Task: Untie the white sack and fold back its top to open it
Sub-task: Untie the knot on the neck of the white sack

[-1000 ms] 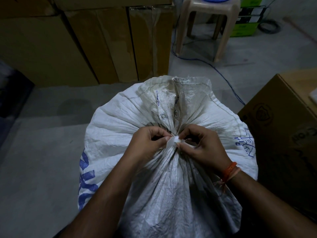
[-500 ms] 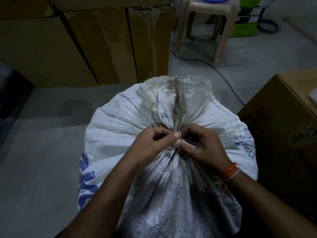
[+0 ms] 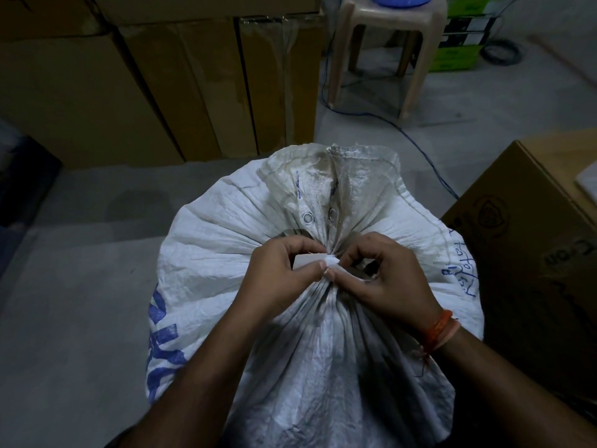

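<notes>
A large white woven sack (image 3: 226, 240) with blue print stands on the floor in front of me, its neck gathered and bound by a white tie (image 3: 331, 262). The loose top with two metal eyelets flares out beyond the knot. My left hand (image 3: 277, 279) pinches a flat white strip of the tie at the knot's left side. My right hand (image 3: 384, 279), with an orange thread band on the wrist, pinches the knot from the right. Fingertips of both hands meet at the knot, which they partly hide.
Tall cardboard boxes (image 3: 145, 85) line the back left. A beige plastic stool (image 3: 384, 50) stands behind the sack, with a blue cable (image 3: 416, 147) on the floor. A brown carton (image 3: 542, 253) sits close on the right. Grey floor (image 3: 80, 302) lies to the left.
My left hand has drawn the white strip a little out to the left of the knot. The sack and my right hand stay nearly where they were.
</notes>
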A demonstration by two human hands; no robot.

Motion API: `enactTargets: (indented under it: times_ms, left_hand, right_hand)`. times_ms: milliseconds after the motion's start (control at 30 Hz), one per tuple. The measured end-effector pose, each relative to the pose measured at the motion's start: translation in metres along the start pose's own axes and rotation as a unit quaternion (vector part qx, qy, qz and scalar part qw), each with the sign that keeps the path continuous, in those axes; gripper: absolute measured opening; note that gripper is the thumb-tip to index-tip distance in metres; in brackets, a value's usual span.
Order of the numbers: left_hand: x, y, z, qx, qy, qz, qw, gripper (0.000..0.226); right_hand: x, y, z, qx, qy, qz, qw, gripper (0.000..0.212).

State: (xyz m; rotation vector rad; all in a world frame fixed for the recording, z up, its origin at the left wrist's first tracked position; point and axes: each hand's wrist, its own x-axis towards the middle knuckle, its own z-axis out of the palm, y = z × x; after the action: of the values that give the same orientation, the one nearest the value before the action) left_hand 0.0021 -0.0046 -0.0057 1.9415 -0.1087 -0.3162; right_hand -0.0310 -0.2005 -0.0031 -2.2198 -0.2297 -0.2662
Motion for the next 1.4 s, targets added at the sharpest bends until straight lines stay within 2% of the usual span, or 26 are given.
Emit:
enactTargets:
  times_ms: [233, 367, 500, 567, 633, 667, 767, 967, 1167, 1267, 1400]
  left_hand:
    - [-0.004, 0.005, 0.001, 0.003, 0.006, -0.004, 1.0, 0.008]
    - [-0.006, 0.01, 0.0, -0.019, 0.002, -0.017, 1.0, 0.009]
    - [-0.008, 0.013, 0.0, -0.025, -0.002, -0.01, 1.0, 0.01]
    - [-0.008, 0.012, 0.001, -0.012, 0.002, -0.004, 1.0, 0.009]
    - [-0.008, 0.011, 0.002, 0.0, 0.007, -0.001, 1.0, 0.01]
    - [-0.008, 0.01, 0.003, 0.0, 0.008, -0.002, 1.0, 0.011]
    - [-0.007, 0.008, 0.004, -0.005, 0.006, -0.007, 1.0, 0.014]
    - [-0.009, 0.012, 0.007, -0.049, -0.004, -0.038, 0.998, 0.015]
    - [-0.006, 0.016, 0.006, -0.163, -0.016, -0.124, 0.979, 0.011]
    - [-0.008, 0.02, 0.003, -0.213, -0.025, -0.149, 0.965, 0.012]
    - [-0.009, 0.022, 0.003, -0.303, -0.026, -0.197, 0.932, 0.017]
  right_hand:
    - [-0.002, 0.0, -0.016, -0.014, -0.069, 0.034, 0.997, 0.008]
    - [-0.011, 0.001, -0.031, -0.003, -0.14, 0.048, 0.989, 0.004]
    - [-0.02, 0.002, -0.033, -0.002, -0.211, 0.063, 0.975, 0.02]
    - [-0.017, 0.001, -0.029, 0.009, -0.177, 0.07, 0.982, 0.042]
    - [-0.012, -0.002, -0.025, -0.028, -0.114, 0.078, 0.99, 0.062]
    - [-0.009, -0.002, -0.024, -0.044, -0.082, 0.086, 0.992, 0.061]
    - [-0.005, -0.002, -0.021, -0.028, -0.025, 0.106, 0.994, 0.035]
    - [-0.005, 0.002, -0.017, -0.028, -0.075, 0.109, 0.991, 0.011]
    - [-0.008, -0.004, -0.006, -0.104, -0.027, -0.07, 0.992, 0.011]
    - [-0.009, -0.002, 0.001, -0.115, -0.014, -0.109, 0.987, 0.013]
    - [-0.014, -0.005, 0.014, -0.137, 0.042, -0.127, 0.982, 0.024]
